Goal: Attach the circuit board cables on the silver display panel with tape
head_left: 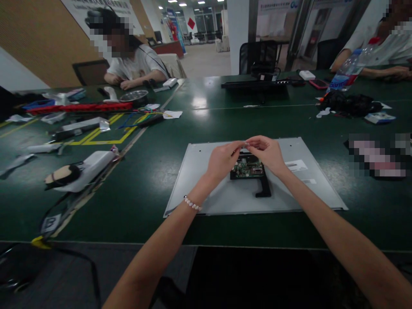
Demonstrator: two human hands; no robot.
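Note:
A flat silver-white panel (202,180) lies on the green table in front of me. On its middle rests a green circuit board (246,168) in a black plastic bracket (265,187), whose arm bends down toward me. Above the board's far edge, my left hand (224,159) and my right hand (266,153) meet at the fingertips. Both are closed in a pinch. Something small and pale shows between the fingertips, too small to name. My fingers cover the far part of the bracket.
At the left lie a power strip (86,171), a red tray (80,108) and a metal bowl (134,97). A black monitor part (255,88) lies at the back. Rightward are a plastic bottle (346,71), a black bag (349,103) and a blurred pink object (376,159). Two people sit across.

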